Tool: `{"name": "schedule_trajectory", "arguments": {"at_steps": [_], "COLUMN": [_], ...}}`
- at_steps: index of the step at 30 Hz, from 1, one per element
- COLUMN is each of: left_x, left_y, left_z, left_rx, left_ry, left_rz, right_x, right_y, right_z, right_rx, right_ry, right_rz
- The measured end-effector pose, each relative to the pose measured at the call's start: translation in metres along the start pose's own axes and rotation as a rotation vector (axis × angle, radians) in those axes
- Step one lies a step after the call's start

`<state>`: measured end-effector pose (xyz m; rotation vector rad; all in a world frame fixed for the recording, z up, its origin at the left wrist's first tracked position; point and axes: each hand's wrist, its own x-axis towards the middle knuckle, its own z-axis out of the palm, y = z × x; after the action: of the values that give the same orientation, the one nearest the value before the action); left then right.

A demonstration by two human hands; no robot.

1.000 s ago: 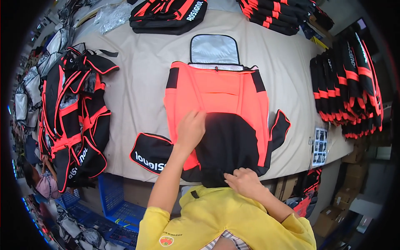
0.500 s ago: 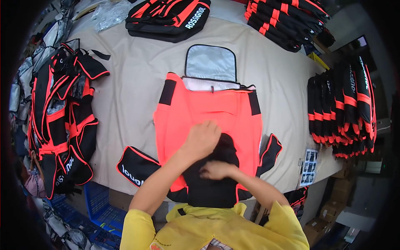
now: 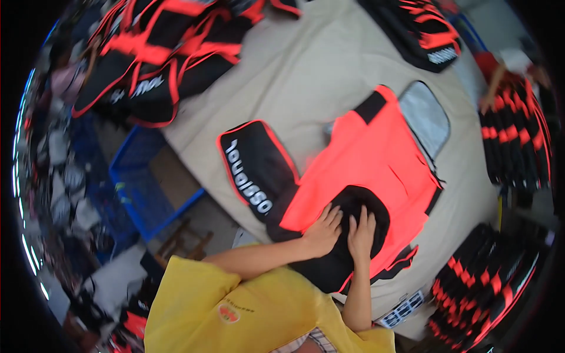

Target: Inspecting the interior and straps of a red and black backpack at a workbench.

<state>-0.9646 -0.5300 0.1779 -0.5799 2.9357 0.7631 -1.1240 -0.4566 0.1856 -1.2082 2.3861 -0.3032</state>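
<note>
Orange fabric vest with black trim (image 3: 376,159): laid flat on the beige cloth-covered table (image 3: 294,76), a silver-grey lining panel (image 3: 425,117) at its far end. Left hand (image 3: 322,230): palm down on the vest's black near panel (image 3: 353,235), fingers slightly spread. Right hand (image 3: 361,235): just beside the left, flat on the same panel, fingers together. Black padded flap with white lettering (image 3: 256,167): left of the vest, touching it. Stacks of black-and-orange garments (image 3: 518,147): right of the vest, apart. Blue plastic crate (image 3: 141,182): beyond the table edge, left of the vest
</note>
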Motion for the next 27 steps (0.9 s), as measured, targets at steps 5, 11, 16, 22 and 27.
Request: {"name": "schedule_trajectory", "arguments": {"at_steps": [5, 11, 16, 22, 27], "left_x": [0.016, 0.003, -0.022, -0.081, -0.088], "left_y": [0.006, -0.005, 0.019, 0.011, 0.005], "left_z": [0.005, 0.019, -0.049, -0.018, -0.042], "left_rx": [-0.028, 0.005, -0.299, -0.173, -0.517], "left_ry": [-0.199, -0.072, -0.199, 0.048, 0.266], "left_rz": [-0.066, -0.017, 0.121, 0.328, 0.479], "right_x": [-0.065, -0.086, -0.095, -0.119, -0.113], "right_y": [-0.015, -0.159, -0.248, -0.344, -0.279], "right_z": [-0.014, -0.128, -0.156, -0.182, -0.204], "right_rx": [-0.408, 0.638, 1.412, 1.782, 1.318], "right_ry": [-0.121, -0.242, -0.581, -0.102, -0.399], "right_rz": [-0.172, -0.333, -0.990, -1.207, -1.071]}}
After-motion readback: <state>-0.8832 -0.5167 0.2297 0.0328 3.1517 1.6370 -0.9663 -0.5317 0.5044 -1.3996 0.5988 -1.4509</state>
